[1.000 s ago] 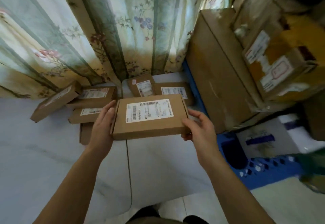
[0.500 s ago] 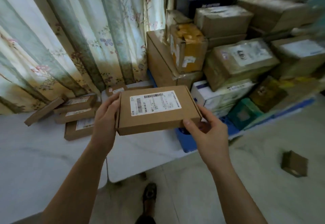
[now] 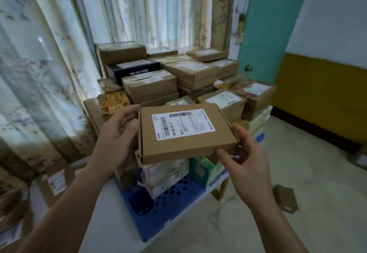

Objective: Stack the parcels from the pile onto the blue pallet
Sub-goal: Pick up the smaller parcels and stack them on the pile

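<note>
While both hands (image 3: 117, 133) (image 3: 246, 159) grip parcel (image 3: 186, 133), fingers curled, pallet (image 3: 158, 219) sits on tiled floor (image 3: 297, 163).

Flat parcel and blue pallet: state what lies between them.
Head view: stacked parcels sit on the blue pallet, directly under the flat parcel.

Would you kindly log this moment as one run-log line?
phase: carry | flat labelled parcel held by left hand and right hand | above stacked blue pallet | not yet placed

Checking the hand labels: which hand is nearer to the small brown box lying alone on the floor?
Right. The right hand grips the held parcel's near right corner, on the small brown box's side; the left hand holds the far edge.
</note>
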